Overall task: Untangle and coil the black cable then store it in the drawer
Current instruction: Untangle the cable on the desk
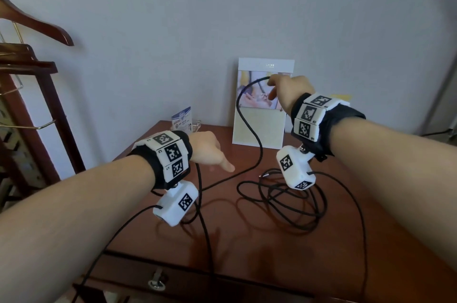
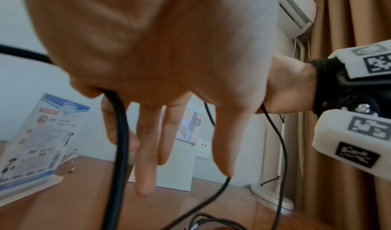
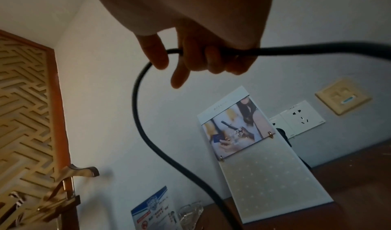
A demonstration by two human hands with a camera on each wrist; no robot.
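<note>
A long black cable (image 1: 257, 144) rises from the brown table (image 1: 358, 241) to my right hand (image 1: 289, 90). That hand is raised before the wall, and in the right wrist view its curled fingers (image 3: 201, 57) grip the cable (image 3: 137, 108) near its end. The rest of the cable lies in a loose tangle (image 1: 284, 201) under my right wrist. My left hand (image 1: 210, 151) hovers low over the table, left of the tangle. In the left wrist view its fingers (image 2: 146, 150) hang straight, and a cable strand (image 2: 120, 150) hangs over the hand's edge. The drawer front (image 1: 222, 288) with its metal pull (image 1: 157, 280) is shut.
A tall white picture card (image 1: 262, 127) leans on the wall behind the tangle. A small blue-and-white leaflet stand (image 1: 181, 118) and a glass piece (image 1: 196, 124) sit at the back left. A wooden hanger rack (image 1: 29, 62) stands left of the table. Thin wrist-camera leads trail over the front edge.
</note>
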